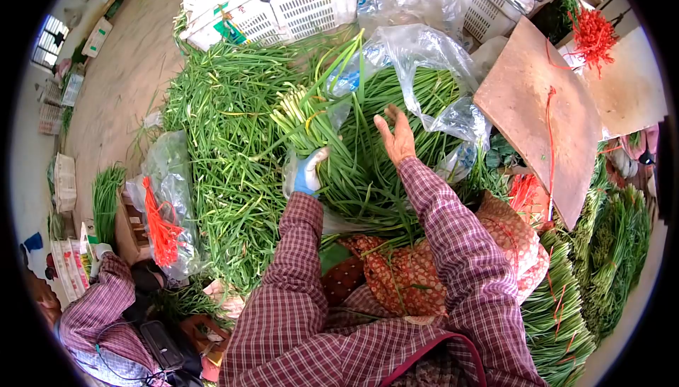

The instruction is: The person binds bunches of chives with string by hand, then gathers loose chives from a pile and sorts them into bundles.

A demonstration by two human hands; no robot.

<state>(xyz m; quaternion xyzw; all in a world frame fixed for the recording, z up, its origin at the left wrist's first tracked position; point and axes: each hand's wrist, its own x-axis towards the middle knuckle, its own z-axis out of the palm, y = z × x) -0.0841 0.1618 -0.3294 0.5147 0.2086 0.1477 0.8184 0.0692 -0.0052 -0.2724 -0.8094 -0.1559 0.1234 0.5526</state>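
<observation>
My left hand (309,172), in a white and blue glove, grips the near side of a bunch of garlic chives (311,122). The bunch's pale cut ends point up and to the left. My right hand (397,134) is bare, with thumb and fingers apart, over the loose green leaves right of the bunch. More chives (424,90) lie inside a clear plastic bag (410,51) just beyond it. Left of my gloved hand spreads a large heap of loose chives (233,153).
White crates (304,15) stand behind the heap. Red ties (161,228) lie on plastic at left, and more red ties (593,37) hang by a brown board (541,118). Tied bundles (555,316) lie at right. Another person (106,309) sits at lower left.
</observation>
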